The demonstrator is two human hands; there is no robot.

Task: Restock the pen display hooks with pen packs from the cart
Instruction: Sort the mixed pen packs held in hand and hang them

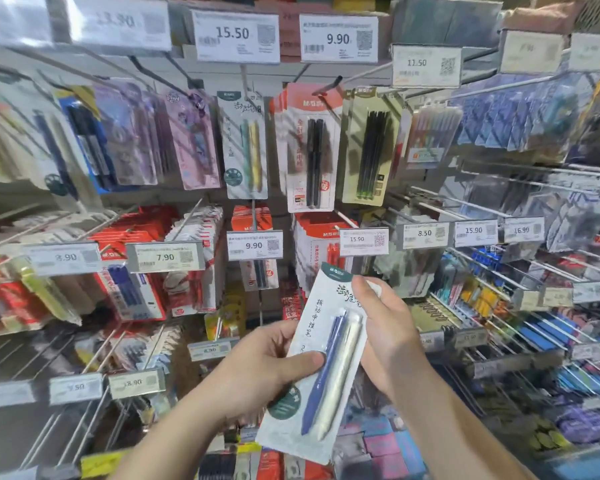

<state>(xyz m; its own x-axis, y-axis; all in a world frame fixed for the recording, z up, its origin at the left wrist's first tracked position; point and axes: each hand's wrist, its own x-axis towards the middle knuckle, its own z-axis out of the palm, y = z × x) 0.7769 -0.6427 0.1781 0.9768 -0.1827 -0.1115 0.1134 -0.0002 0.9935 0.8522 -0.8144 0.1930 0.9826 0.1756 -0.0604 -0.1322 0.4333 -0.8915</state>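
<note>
A: Where is the pen pack now?

B: It is in both hands, tilted, below the 9.90 price tag of the middle row. It holds one blue pen and one cream pen side by side.

A: How do the hands hold it?

B: The left hand grips the left edge, the thumb pressing on the front. The right hand has fingers curled around the right edge, near the top.

A: And above that tag?

B: A similar white pack with green and yellow pens hangs on a hook, under the 15.50 tag. Just right of it hangs a red pack with two black pens.
</note>
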